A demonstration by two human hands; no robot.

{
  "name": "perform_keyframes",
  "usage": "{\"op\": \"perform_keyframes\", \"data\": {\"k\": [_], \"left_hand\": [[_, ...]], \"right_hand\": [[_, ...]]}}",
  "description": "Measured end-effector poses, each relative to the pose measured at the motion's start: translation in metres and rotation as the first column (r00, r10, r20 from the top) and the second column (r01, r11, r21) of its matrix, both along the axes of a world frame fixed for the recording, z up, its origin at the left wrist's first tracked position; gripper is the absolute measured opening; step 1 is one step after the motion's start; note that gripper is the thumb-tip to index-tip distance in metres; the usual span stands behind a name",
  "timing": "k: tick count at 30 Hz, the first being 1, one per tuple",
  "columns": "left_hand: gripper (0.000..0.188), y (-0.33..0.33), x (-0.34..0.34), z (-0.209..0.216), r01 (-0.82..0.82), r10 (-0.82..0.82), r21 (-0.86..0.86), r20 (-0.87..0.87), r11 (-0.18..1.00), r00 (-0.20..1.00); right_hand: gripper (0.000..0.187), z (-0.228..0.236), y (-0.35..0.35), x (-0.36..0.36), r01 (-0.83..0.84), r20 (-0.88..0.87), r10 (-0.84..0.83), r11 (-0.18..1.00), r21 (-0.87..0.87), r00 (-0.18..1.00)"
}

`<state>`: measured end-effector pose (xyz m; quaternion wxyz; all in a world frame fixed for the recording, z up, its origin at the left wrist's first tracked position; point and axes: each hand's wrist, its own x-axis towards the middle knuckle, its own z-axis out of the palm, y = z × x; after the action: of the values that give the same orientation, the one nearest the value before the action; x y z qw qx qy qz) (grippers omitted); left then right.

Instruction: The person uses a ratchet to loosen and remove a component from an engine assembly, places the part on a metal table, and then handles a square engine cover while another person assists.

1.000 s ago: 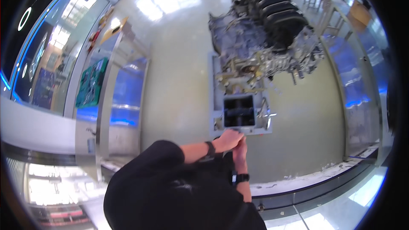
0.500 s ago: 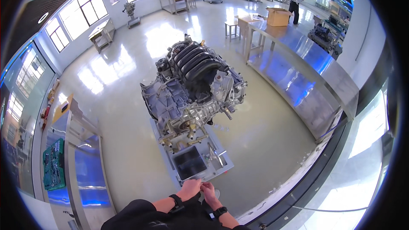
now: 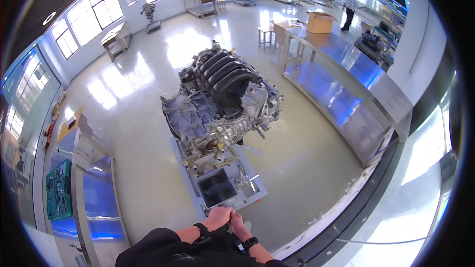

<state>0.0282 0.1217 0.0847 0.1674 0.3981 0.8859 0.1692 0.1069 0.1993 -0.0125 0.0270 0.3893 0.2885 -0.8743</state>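
Observation:
My left hand (image 3: 218, 218) and my right hand (image 3: 239, 225) meet at the lower middle, just in front of my body. Both are closed, with fingertips pressed together; anything small between them is hidden. Just beyond them lies the near end of a grey engine stand (image 3: 259, 196), which has a dark rectangular tray (image 3: 216, 188) set into it. Mounted on the stand is a large car engine (image 3: 198, 113) with a black ribbed intake manifold (image 3: 227, 71) on top. Neither hand touches the engine.
At the left, a metal workbench (image 3: 99, 193) carries a green tool case (image 3: 59, 190). A long steel bench (image 3: 356, 64) with a cardboard box (image 3: 320, 22) runs along the right. Another person (image 3: 349, 12) stands behind it. More engines and tables line the far windows.
My hands have drawn closer together, the right fingers now against the left. The view has shifted slightly. The person at the back has moved a little to the right.

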Motion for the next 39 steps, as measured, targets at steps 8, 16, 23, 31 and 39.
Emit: {"op": "perform_keyframes", "data": {"k": [8,16,23,31,39], "left_hand": [[0.018,0.000,0.004,0.002,0.049,-0.049,-0.006,-0.041,0.999,0.998],[0.022,-0.002,0.007,-0.007,0.002,0.003,0.037,-0.109,0.999,0.994],[0.021,0.000,0.002,-0.009,0.009,0.000,0.049,-0.183,0.999,0.983],[0.019,0.003,0.003,-0.006,0.004,0.000,0.040,-0.120,0.999,0.993],[0.021,0.001,0.006,0.005,-0.009,0.011,0.030,-0.091,1.000,0.996]], "right_hand": [[0.026,0.007,0.008,0.008,-0.034,0.000,0.039,0.858,0.512,0.999],[0.027,-0.001,-0.003,0.002,-0.014,0.079,0.001,0.985,0.173,0.997],[0.021,-0.003,0.003,0.000,0.095,-0.093,-0.062,0.908,0.408,0.994],[0.027,-0.008,0.017,0.009,-0.074,-0.067,0.090,0.974,0.214,0.994],[0.031,-0.007,0.023,0.011,-0.164,-0.060,0.259,0.756,0.633,0.964]]}}
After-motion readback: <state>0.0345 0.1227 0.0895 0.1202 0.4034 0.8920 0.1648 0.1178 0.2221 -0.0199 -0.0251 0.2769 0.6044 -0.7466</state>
